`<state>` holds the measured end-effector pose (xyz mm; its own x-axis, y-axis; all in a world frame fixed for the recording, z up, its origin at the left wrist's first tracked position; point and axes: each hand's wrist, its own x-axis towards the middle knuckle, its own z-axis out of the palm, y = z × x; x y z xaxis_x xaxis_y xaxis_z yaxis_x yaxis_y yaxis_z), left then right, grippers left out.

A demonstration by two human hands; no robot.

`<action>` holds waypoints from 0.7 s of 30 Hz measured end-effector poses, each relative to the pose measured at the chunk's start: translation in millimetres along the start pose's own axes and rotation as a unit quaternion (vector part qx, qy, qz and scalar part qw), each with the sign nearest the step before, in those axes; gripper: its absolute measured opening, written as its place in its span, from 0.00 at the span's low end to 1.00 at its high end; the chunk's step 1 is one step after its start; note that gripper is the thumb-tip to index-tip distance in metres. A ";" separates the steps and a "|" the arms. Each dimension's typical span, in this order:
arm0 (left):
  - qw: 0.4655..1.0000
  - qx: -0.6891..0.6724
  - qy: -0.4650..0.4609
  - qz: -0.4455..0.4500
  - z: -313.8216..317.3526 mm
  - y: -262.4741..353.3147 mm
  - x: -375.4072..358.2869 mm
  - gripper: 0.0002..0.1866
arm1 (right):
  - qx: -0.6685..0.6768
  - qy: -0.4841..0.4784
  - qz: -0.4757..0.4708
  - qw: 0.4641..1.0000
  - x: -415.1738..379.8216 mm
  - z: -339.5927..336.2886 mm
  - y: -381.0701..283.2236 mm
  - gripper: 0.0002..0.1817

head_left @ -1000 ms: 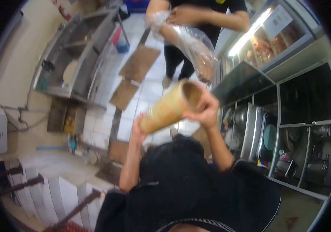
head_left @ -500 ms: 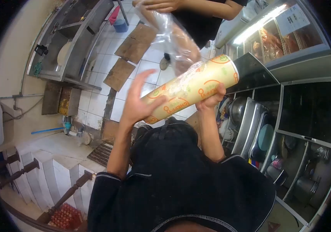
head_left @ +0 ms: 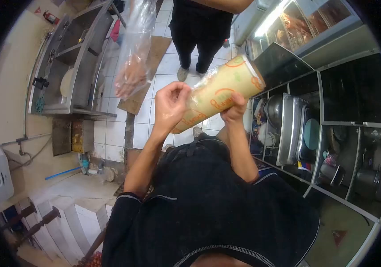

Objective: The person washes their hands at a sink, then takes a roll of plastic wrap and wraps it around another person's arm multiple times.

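Left hand (head_left: 171, 101) has closed from spread to fingertips pressed together, film (head_left: 206, 80) just beyond; right hand (head_left: 233, 109) clasps the roll (head_left: 206, 104), likely stiff, slippery: support near both ends.

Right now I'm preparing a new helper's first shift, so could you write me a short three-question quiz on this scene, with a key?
1. Fill in: the camera wearer's ____ hand has its thumb on the roll.
2. True or false: the roll is plain, with no print on it.
3. What covers the other person's hand?

Key:
1. Right; the right hand grips it.
2. False; it carries orange print.
3. Clear plastic.
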<state>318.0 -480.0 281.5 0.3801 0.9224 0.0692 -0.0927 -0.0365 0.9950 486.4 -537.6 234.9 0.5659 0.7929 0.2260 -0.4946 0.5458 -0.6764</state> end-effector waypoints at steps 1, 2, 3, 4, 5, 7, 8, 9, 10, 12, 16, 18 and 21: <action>0.998 -0.033 -0.042 -0.030 -3.7 5.6 -2.3 0.09 | 0.000 -0.026 -0.002 1.000 3.6 -0.2 -7.1 0.45; 0.992 -0.067 -0.083 -0.064 -11.1 13.8 -6.9 0.09 | 0.027 -0.024 0.008 0.999 8.1 -4.1 -14.3 0.46; 0.982 -0.101 -0.122 -0.103 -19.1 25.2 -12.2 0.09 | 0.053 -0.020 0.023 0.998 12.0 -11.2 -21.7 0.48; 0.978 -0.157 -0.110 -0.080 -28.8 38.0 -12.7 0.08 | 0.080 -0.015 0.037 0.996 14.6 -19.0 -27.0 0.49; 0.971 -0.212 -0.097 -0.052 -39.7 49.5 -8.0 0.06 | 0.113 -0.020 0.034 0.993 20.7 -27.0 -31.2 0.50; 0.965 -0.249 -0.055 -0.054 -59.4 58.3 10.6 0.06 | 0.179 -0.043 0.025 0.983 37.1 -34.6 -41.2 0.51; 0.960 -0.269 -0.078 -0.030 -67.7 44.3 19.3 0.08 | 0.183 -0.086 0.035 0.979 37.5 -31.5 -45.3 0.52; 0.954 -0.288 -0.045 -0.074 -59.5 47.9 17.5 0.09 | 0.188 -0.129 0.044 0.973 37.1 -22.2 -51.3 0.52; 0.945 -0.306 -0.013 -0.116 -43.7 54.2 16.4 0.10 | 0.193 -0.173 0.051 0.964 38.6 -16.2 -54.5 0.53; 0.958 -0.251 0.021 -0.139 -31.8 43.2 23.8 0.12 | 0.187 -0.168 0.051 0.967 37.7 -14.6 -56.1 0.53; 0.939 -0.281 0.033 -0.194 -19.9 47.8 46.3 0.10 | 0.177 -0.170 0.061 0.968 35.8 -11.3 -53.2 0.55; 0.908 -0.364 -0.042 -0.202 -44.4 40.9 76.5 0.08 | 0.162 -0.147 0.072 0.973 30.7 -12.4 -55.8 0.56; 0.880 -0.397 -0.067 -0.251 -48.8 53.6 97.5 0.08 | 0.218 -0.153 0.109 0.958 26.5 -22.0 -48.8 0.58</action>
<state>305.2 -373.3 338.1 0.6572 0.6893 -0.3048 -0.4748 0.6927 0.5429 540.1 -549.2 258.5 0.2314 0.9065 0.3531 -0.8449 0.3672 -0.3889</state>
